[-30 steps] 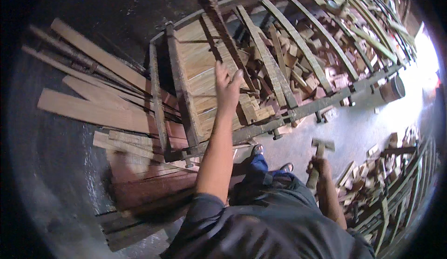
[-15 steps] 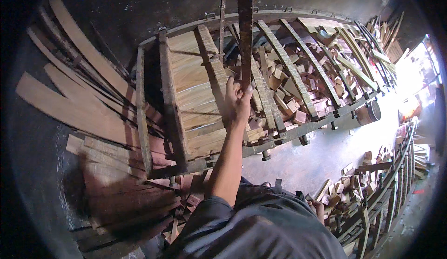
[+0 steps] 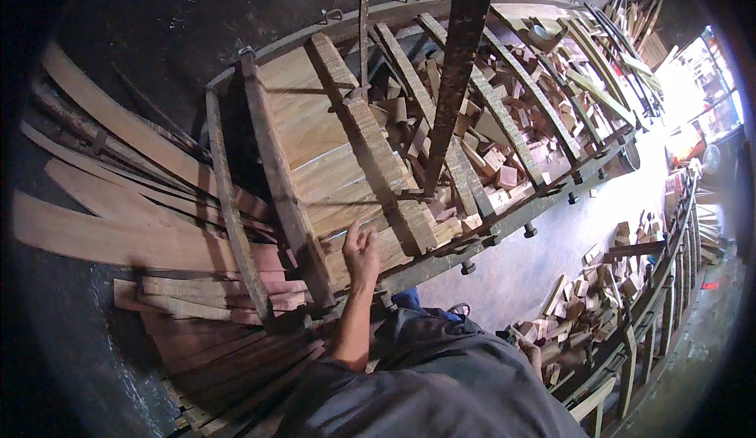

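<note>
The left hand (image 3: 361, 251) is resting half-curled, gripping nothing, on the glued plank panel (image 3: 331, 151) near a clamp bar (image 3: 370, 147), risking pinched fingers, while the right hand (image 3: 532, 353), barely showing, cannot be judged.

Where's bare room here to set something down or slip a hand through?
Free: the joined boards beside the left hand, and the grey floor between the metal frame and the scrap heap. Crowded: offcut blocks under the bars, planks stacked at left.
</note>
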`<action>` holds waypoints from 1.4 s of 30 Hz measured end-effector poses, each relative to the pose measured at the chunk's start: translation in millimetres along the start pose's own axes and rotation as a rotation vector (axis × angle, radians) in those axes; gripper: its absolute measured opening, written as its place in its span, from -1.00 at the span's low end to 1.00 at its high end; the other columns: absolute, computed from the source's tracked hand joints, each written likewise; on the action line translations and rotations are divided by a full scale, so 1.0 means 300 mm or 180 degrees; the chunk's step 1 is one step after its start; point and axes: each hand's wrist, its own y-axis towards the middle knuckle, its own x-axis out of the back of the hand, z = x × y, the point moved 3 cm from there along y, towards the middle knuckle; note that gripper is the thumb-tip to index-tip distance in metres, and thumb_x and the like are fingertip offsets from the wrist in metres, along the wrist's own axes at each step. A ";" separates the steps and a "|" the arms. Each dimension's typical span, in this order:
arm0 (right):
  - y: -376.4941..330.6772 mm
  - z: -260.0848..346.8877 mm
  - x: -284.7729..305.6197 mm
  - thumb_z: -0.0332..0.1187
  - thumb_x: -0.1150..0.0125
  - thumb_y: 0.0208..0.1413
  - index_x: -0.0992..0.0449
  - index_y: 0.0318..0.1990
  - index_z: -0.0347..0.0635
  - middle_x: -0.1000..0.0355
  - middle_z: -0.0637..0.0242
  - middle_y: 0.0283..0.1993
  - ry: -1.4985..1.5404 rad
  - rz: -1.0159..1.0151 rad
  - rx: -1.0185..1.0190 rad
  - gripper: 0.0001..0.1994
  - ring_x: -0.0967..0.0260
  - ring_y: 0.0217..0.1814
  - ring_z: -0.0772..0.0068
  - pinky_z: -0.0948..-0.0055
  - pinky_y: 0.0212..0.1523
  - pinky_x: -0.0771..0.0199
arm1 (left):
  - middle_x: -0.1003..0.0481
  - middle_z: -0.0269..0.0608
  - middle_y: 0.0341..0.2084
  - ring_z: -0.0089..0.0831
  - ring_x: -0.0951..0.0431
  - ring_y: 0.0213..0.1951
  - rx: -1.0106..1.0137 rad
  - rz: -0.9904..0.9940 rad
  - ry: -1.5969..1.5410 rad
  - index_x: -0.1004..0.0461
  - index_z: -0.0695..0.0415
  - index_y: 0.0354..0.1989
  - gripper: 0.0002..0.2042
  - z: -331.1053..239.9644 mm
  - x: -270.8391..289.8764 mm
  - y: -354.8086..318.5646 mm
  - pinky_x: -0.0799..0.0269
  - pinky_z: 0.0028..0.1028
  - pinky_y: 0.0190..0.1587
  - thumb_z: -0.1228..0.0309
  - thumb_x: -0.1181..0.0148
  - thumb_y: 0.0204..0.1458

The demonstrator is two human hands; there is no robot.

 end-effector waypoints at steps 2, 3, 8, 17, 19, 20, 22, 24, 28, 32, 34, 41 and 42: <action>-0.027 0.006 -0.025 -0.42 -0.09 0.06 -0.46 -0.20 -0.32 -0.47 0.18 -0.24 0.0042 0.0039 -0.0084 -0.81 -0.41 -0.15 0.23 0.36 -0.03 -0.42 | -0.47 -0.13 -0.10 -0.44 -0.45 -0.08 0.0115 -0.0171 0.0285 -0.28 0.33 0.22 -0.48 0.106 0.105 -0.016 -0.36 -0.46 0.01 0.44 -0.22 0.08; -0.027 0.015 -0.034 -0.42 -0.09 0.06 -0.45 -0.21 -0.31 -0.47 0.18 -0.26 0.0053 0.0083 -0.0100 -0.82 -0.41 -0.16 0.23 0.36 -0.04 -0.42 | -0.48 -0.15 -0.13 -0.46 -0.46 -0.12 0.0137 -0.0226 0.0455 -0.30 0.32 0.20 -0.50 0.129 0.145 -0.020 -0.37 -0.48 -0.02 0.46 -0.21 0.08; -0.012 0.071 -0.077 -0.41 -0.08 0.04 -0.43 -0.28 -0.26 -0.44 0.20 -0.33 0.0281 0.0284 -0.0082 -0.87 -0.39 -0.23 0.23 0.35 -0.09 -0.42 | -0.41 -0.35 -0.37 -0.60 -0.37 -0.30 0.0029 -0.0256 0.0321 -0.35 0.32 0.15 -0.56 0.019 0.122 -0.062 -0.35 -0.56 -0.19 0.48 -0.21 0.08; 0.007 0.030 -0.038 -0.37 -0.06 -0.02 -0.32 -0.47 -0.11 -0.31 0.25 -0.54 0.1697 0.0633 -0.0577 -0.92 -0.27 -0.46 0.25 0.34 -0.33 -0.34 | -0.43 -0.38 -0.50 -0.62 -0.38 -0.43 -0.0222 0.0387 0.0821 -0.41 0.34 0.04 -0.62 0.071 0.065 -0.344 -0.35 -0.56 -0.34 0.40 -0.19 0.08; -0.172 0.161 -0.165 -0.33 -0.04 -0.02 -0.32 -0.46 -0.11 -0.29 0.24 -0.56 0.1384 0.0402 -0.0405 -0.90 -0.26 -0.49 0.28 0.32 -0.40 -0.29 | -0.52 -0.32 -0.37 -0.60 -0.44 -0.36 -0.0046 0.0622 0.1188 -0.37 0.36 0.10 -0.57 0.128 0.096 -0.461 -0.37 -0.56 -0.30 0.46 -0.21 0.05; -0.091 0.038 -0.064 -0.33 -0.03 -0.01 -0.31 -0.46 -0.11 -0.29 0.25 -0.56 0.1642 0.0548 -0.0394 -0.90 -0.25 -0.50 0.29 0.32 -0.41 -0.28 | -0.53 -0.33 -0.35 -0.60 -0.44 -0.35 -0.0093 0.0690 0.1028 -0.39 0.36 0.07 -0.59 0.145 0.064 -0.531 -0.38 -0.56 -0.28 0.46 -0.21 0.05; -0.117 0.000 -0.049 -0.35 0.00 0.01 -0.30 -0.44 -0.13 -0.30 0.25 -0.55 0.1810 0.0492 -0.0468 -0.91 -0.25 -0.51 0.30 0.32 -0.41 -0.28 | -0.51 -0.37 -0.46 -0.63 -0.40 -0.42 -0.0267 0.0932 0.1069 -0.45 0.31 -0.01 -0.67 0.136 0.036 -0.666 -0.37 -0.55 -0.34 0.39 -0.18 0.09; -0.218 0.044 -0.103 -0.38 0.01 0.03 -0.32 -0.39 -0.15 -0.31 0.25 -0.55 0.1848 0.0252 -0.0752 -0.93 -0.25 -0.51 0.30 0.33 -0.41 -0.29 | -0.55 -0.29 -0.42 -0.58 -0.47 -0.39 -0.0360 0.1199 0.1171 -0.42 0.33 0.03 -0.64 0.203 0.058 -0.779 -0.42 -0.52 -0.30 0.41 -0.20 0.08; -0.126 -0.177 -0.026 -0.45 0.05 0.04 -0.36 -0.31 -0.26 -0.31 0.26 -0.50 0.2291 0.0496 -0.1164 -0.90 -0.28 -0.49 0.33 0.41 -0.40 -0.35 | -0.56 -0.25 -0.39 -0.56 -0.50 -0.35 -0.0151 0.1756 0.1474 -0.37 0.38 0.07 -0.60 0.211 0.095 -0.914 -0.44 -0.51 -0.22 0.45 -0.21 0.08; -0.140 -0.200 -0.008 -0.50 0.01 0.01 -0.41 -0.23 -0.31 -0.34 0.27 -0.46 0.1392 0.0688 -0.0679 -0.83 -0.30 -0.47 0.32 0.40 -0.40 -0.35 | -0.55 -0.25 -0.36 -0.57 -0.51 -0.34 -0.0042 0.1543 0.0908 -0.36 0.37 0.09 -0.59 0.224 0.083 -0.826 -0.44 -0.54 -0.25 0.42 -0.19 0.10; -0.156 -0.176 -0.005 -0.50 0.00 0.03 -0.46 -0.27 -0.30 -0.28 0.32 -0.51 0.1211 0.0586 -0.0364 -0.86 -0.26 -0.50 0.33 0.41 -0.40 -0.33 | -0.48 -0.30 -0.33 -0.58 -0.45 -0.38 0.0189 0.1532 -0.0014 -0.17 0.37 0.24 -0.46 0.127 -0.032 -0.697 -0.42 -0.55 -0.28 0.42 -0.17 0.13; 0.122 -0.385 0.232 -0.40 0.08 0.14 -0.41 -0.36 -0.16 -0.07 0.45 -0.59 0.1265 0.0237 0.0415 -0.88 -0.09 -0.61 0.45 0.39 -0.52 -0.24 | -0.05 0.16 0.33 -0.06 -0.03 0.37 -0.1627 0.0904 -0.0039 0.12 0.18 0.41 -0.18 -0.231 -0.426 -0.115 0.06 -0.22 0.37 0.23 -0.25 0.08; 0.169 -0.426 0.312 -0.40 0.06 0.13 -0.42 -0.34 -0.18 -0.08 0.46 -0.59 0.0794 0.0044 0.0717 -0.88 -0.10 -0.61 0.44 0.39 -0.52 -0.25 | -0.05 0.16 0.34 -0.06 -0.03 0.38 -0.1569 0.1042 0.0090 0.13 0.19 0.41 -0.16 -0.261 -0.488 -0.066 0.06 -0.23 0.37 0.18 -0.25 0.07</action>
